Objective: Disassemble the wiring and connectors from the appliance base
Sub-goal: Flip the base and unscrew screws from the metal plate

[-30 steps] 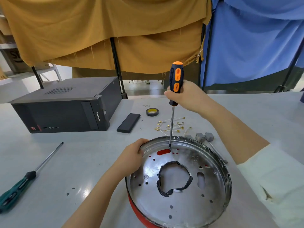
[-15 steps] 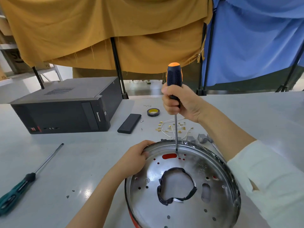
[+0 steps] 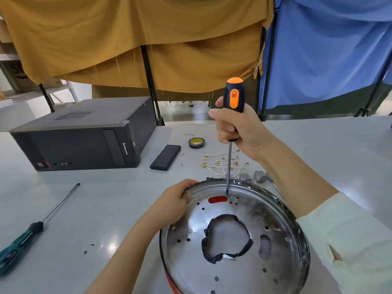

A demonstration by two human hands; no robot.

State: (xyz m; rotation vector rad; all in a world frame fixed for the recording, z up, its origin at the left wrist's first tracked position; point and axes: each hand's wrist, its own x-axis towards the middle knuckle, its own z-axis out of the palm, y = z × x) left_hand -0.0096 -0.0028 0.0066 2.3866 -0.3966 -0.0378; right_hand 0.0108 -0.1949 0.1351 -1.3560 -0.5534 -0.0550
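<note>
Steel appliance base [image 3: 282, 247] gripped by left hand [image 3: 174, 205]; right hand [image 3: 237, 128] clasps screwdriver [image 3: 233, 98], tip seemingly inside.

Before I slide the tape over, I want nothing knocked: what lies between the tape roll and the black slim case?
In the head view, only a small loose screw lies between the tape roll and the black slim case; the rest is bare table.

computer case [image 3: 84, 141] far left | appliance base [image 3: 235, 240] front | wires [image 3: 220, 162] behind base
</note>
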